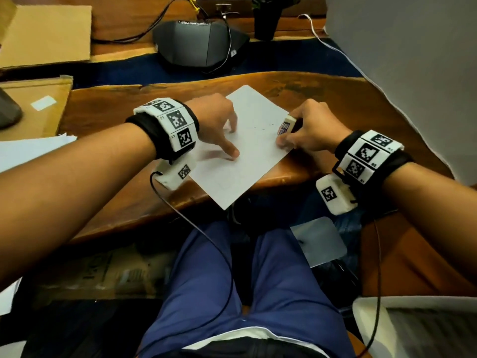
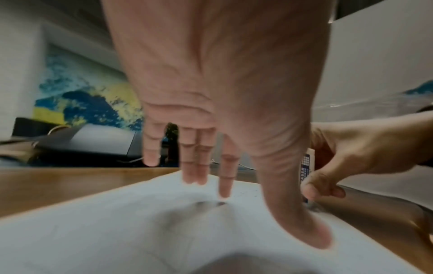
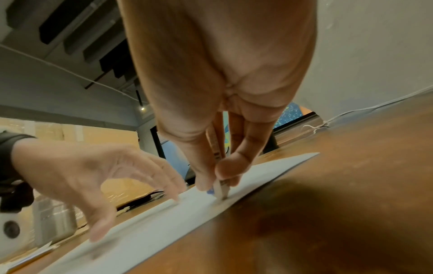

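My right grip [image 1: 307,131] pinches the eraser [image 1: 286,126] on the paper [image 1: 247,164] near the counter's [image 1: 108,117] front edge; my left grip [image 1: 215,120], spread open, pins it. I should rub lightly.

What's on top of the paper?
The left hand presses its thumb and fingertips on the paper. The right hand pinches an eraser down near its right edge. A few faint pencil marks show; any under the hands are hidden.

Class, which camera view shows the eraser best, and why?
Head view: the eraser shows its top and printed sleeve in the right hand. Left wrist view: a lettered strip behind the left hand's thumb. Right wrist view: only its thin edge.
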Tool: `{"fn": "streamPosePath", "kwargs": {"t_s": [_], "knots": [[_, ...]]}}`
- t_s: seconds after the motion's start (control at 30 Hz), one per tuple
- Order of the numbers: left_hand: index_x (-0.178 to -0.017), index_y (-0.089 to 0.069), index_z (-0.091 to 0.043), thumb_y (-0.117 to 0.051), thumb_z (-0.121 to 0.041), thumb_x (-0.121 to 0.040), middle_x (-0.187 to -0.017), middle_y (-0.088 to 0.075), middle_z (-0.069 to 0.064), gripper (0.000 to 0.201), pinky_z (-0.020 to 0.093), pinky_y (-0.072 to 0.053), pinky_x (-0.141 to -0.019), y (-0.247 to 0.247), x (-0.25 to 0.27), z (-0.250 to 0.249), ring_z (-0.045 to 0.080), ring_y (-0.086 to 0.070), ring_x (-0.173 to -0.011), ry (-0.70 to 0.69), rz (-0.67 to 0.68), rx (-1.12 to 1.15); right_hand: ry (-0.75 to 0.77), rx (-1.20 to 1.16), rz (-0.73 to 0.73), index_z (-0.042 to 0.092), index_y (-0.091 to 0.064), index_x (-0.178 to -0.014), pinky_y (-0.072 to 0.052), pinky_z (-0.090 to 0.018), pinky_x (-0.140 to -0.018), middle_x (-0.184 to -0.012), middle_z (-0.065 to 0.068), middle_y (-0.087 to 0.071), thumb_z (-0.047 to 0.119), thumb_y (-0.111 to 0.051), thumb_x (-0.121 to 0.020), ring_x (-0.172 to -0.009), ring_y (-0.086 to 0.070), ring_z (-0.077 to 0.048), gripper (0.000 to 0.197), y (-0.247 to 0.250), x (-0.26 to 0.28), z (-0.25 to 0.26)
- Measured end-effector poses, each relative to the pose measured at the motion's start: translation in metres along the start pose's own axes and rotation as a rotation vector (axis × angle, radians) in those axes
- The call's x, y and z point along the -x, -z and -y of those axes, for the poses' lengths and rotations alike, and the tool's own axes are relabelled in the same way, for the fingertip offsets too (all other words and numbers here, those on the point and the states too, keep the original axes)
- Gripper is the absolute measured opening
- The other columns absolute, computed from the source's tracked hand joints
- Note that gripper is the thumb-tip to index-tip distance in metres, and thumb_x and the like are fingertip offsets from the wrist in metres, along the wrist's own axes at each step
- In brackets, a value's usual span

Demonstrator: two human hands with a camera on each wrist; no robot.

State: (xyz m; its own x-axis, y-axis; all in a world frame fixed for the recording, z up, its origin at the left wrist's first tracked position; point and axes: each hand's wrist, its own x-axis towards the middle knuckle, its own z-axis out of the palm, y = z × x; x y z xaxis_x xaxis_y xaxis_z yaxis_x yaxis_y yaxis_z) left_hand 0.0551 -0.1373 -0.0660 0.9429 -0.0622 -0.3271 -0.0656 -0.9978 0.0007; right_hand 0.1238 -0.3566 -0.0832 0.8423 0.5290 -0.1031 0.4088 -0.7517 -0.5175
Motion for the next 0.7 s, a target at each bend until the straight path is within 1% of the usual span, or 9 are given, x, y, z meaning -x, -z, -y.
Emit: {"fn": "streamPosePath", "kwargs": {"t_s": [0.1, 0.17, 0.23, 0.3, 0.4, 0.53, 0.6, 0.67, 0.7], "knots": [[-0.143, -0.042, -0.041, -0.081, -0.061, -0.063, -0.154, -0.033, -0.006, 0.092, 0.045, -0.026, -0.116, -0.001, -0.004, -0.01, 0.02, -0.031, -0.14, -0.151, 0.078, 0.154, -0.015, -0.031, 0.028, 0.011, -0.075, -0.102, -0.049, -0.016, -0.059, -0.094, -0.002, -0.073, 0.025, -0.085, -0.076, -0.076, -0.067, -0.008, 0.031, 0.004, -0.001, 0.001], [-0.148, -0.028, -0.048, -0.083, -0.056, -0.063, -0.161, -0.016, -0.008, 0.102, 0.05, -0.018, -0.117, -0.006, -0.008, -0.017, 0.021, -0.017, -0.146, -0.166, 0.153, 0.132, -0.03, -0.03, 0.026, 0.009, -0.074, -0.106, -0.05, -0.017, -0.061, -0.102, -0.006, -0.073, 0.025, -0.083, -0.078, -0.08, -0.068, -0.012, 0.034, 0.005, -0.003, 0.001], [-0.149, -0.021, -0.051, -0.082, -0.058, -0.063, -0.163, -0.007, -0.009, 0.106, 0.057, -0.016, -0.117, -0.011, -0.014, -0.019, 0.023, -0.01, -0.148, -0.156, 0.172, 0.119, -0.041, -0.014, -0.018, 0.008, -0.074, -0.107, -0.049, -0.017, -0.062, -0.108, -0.008, -0.072, 0.025, -0.084, -0.078, -0.087, -0.067, -0.015, 0.035, 0.004, -0.005, 0.0], [-0.15, -0.019, -0.052, -0.081, -0.06, -0.062, -0.163, -0.004, -0.01, 0.108, 0.06, -0.016, -0.117, -0.013, -0.017, -0.019, 0.025, -0.008, -0.149, -0.152, 0.17, 0.118, -0.028, 0.007, -0.061, 0.009, -0.075, -0.101, -0.048, -0.018, -0.059, -0.106, -0.009, -0.071, 0.026, -0.085, -0.076, -0.09, -0.065, -0.018, 0.031, -0.004, -0.003, 0.002], [-0.15, -0.016, -0.049, -0.08, -0.064, -0.061, -0.163, -0.002, -0.01, 0.11, 0.059, -0.016, -0.117, -0.015, -0.019, -0.019, 0.026, -0.009, -0.148, -0.143, 0.168, 0.078, 0.038, 0.047, -0.015, 0.01, -0.075, -0.09, -0.051, -0.024, -0.057, -0.091, -0.008, -0.07, 0.028, -0.085, -0.076, -0.082, -0.065, -0.019, 0.025, -0.015, 0.006, 0.009], [-0.151, -0.013, -0.049, -0.078, -0.064, -0.063, -0.164, -0.001, -0.008, 0.111, 0.059, -0.017, -0.117, -0.013, -0.017, -0.025, 0.027, -0.008, -0.149, -0.118, 0.171, 0.056, -0.063, -0.036, -0.054, 0.007, -0.075, -0.101, -0.053, -0.023, -0.063, -0.102, -0.003, -0.068, 0.024, -0.084, -0.077, -0.09, -0.065, -0.017, 0.031, -0.004, 0.0, 0.004], [-0.153, -0.012, -0.045, -0.078, -0.062, -0.065, -0.164, -0.001, -0.006, 0.111, 0.057, -0.017, -0.117, -0.012, -0.017, -0.029, 0.028, -0.009, -0.149, -0.118, 0.168, 0.038, -0.024, 0.001, -0.063, 0.009, -0.075, -0.094, -0.057, -0.03, -0.065, -0.102, -0.007, -0.07, 0.023, -0.083, -0.077, -0.089, -0.064, -0.019, 0.024, -0.007, 0.002, 0.007], [-0.154, -0.012, -0.041, -0.077, -0.062, -0.066, -0.164, 0.0, -0.003, 0.112, 0.054, -0.017, -0.118, -0.011, -0.016, -0.029, 0.028, -0.01, -0.149, -0.121, 0.168, 0.021, 0.053, 0.074, 0.009, 0.011, -0.076, -0.086, -0.06, -0.039, -0.069, -0.091, -0.011, -0.072, 0.026, -0.083, -0.075, -0.09, -0.064, -0.023, 0.021, -0.015, 0.008, 0.015], [-0.154, -0.011, -0.041, -0.077, -0.062, -0.066, -0.164, 0.0, -0.003, 0.112, 0.054, -0.017, -0.118, -0.01, -0.016, -0.029, 0.029, -0.01, -0.149, -0.122, 0.168, 0.018, 0.051, 0.082, 0.022, 0.011, -0.076, -0.086, -0.06, -0.04, -0.071, -0.089, -0.011, -0.073, 0.027, -0.084, -0.074, -0.09, -0.064, -0.023, 0.022, -0.014, 0.009, 0.017]]}}
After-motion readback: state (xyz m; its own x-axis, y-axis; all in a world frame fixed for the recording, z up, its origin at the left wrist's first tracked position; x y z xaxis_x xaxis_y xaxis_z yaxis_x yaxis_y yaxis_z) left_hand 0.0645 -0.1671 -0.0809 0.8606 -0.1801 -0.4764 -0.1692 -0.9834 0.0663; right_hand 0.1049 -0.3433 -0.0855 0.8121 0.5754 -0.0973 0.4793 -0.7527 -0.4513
